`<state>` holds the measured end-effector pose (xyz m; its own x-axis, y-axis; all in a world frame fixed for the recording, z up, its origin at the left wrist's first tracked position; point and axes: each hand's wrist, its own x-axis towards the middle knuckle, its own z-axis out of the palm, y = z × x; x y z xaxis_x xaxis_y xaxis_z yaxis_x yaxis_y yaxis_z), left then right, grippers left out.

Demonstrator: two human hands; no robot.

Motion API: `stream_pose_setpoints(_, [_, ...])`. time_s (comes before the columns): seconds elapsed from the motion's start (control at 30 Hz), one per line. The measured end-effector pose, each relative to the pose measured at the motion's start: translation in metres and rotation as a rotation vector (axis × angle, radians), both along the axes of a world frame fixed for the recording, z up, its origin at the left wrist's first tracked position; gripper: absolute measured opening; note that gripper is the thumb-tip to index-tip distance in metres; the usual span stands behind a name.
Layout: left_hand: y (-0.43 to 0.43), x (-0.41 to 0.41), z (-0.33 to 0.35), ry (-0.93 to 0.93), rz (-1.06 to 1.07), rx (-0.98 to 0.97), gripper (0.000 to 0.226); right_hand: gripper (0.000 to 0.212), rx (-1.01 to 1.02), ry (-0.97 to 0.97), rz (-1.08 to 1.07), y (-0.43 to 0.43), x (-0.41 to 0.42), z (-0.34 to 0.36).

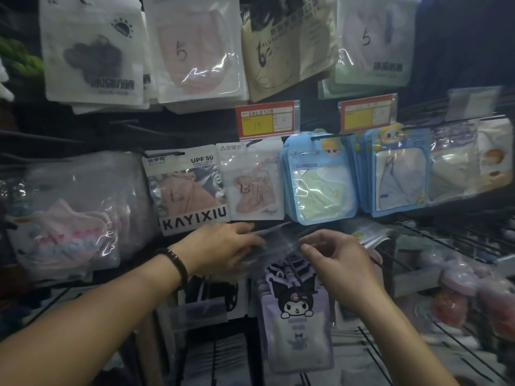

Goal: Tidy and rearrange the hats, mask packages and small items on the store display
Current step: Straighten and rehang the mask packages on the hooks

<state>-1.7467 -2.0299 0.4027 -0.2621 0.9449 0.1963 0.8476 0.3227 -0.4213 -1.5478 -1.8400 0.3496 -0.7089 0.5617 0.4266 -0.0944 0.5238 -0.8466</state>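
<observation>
Both hands meet at a clear plastic mask package (pixel 274 245) held flat in front of the display's middle row. My left hand (pixel 223 246), with a dark bead bracelet on the wrist, grips its left side. My right hand (pixel 338 260) pinches its right edge between thumb and fingers. Just below hangs a stack of purple cartoon-character mask packages (pixel 296 316) on a black hook. Above the hands hang a KAYIXIU pink mask package (pixel 189 190), a white package with a pink mask (pixel 250 182) and blue packages (pixel 317 179). The held package is blurred.
White, tan and green mask packages hang along the top row (pixel 195 51). Two red-and-yellow price tags (pixel 266 121) sit on hook ends. A large clear bag of pink masks (pixel 75 215) hangs left. Bare black wire hooks (pixel 434 240) jut out right, over round pink items (pixel 459 280).
</observation>
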Motion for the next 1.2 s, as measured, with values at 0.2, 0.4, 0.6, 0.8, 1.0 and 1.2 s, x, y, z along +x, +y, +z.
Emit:
stream_pose_setpoints(0.2, [0.001, 0.002, 0.004, -0.027, -0.038, 0.066, 0.049, 0.009, -0.011, -0.02, -0.01, -0.005, 0.008, 0.002])
stream_pose_setpoints(0.4, [-0.003, 0.012, 0.002, 0.041, -0.057, 0.126, 0.055, 0.007, 0.038, -0.058, -0.016, -0.017, 0.012, 0.005])
stream_pose_setpoints(0.6, [-0.032, 0.024, 0.016, 0.097, -0.09, 0.333, 0.063, 0.009, 0.084, -0.018, -0.026, -0.04, 0.012, 0.014])
stream_pose_setpoints(0.8, [-0.067, 0.062, 0.026, -0.003, -0.139, 0.632, 0.068, 0.059, -0.036, 0.098, 0.087, -0.079, -0.003, 0.036])
stream_pose_setpoints(1.0, [-0.102, 0.106, 0.015, -0.037, -0.309, 0.781, 0.032, 0.118, -0.262, 0.288, 0.292, -0.145, -0.018, 0.048])
stream_pose_setpoints(1.2, [-0.157, 0.129, 0.02, -0.089, -0.251, 0.773, 0.042, 0.034, -0.272, 0.493, 0.2, -0.193, -0.027, 0.051])
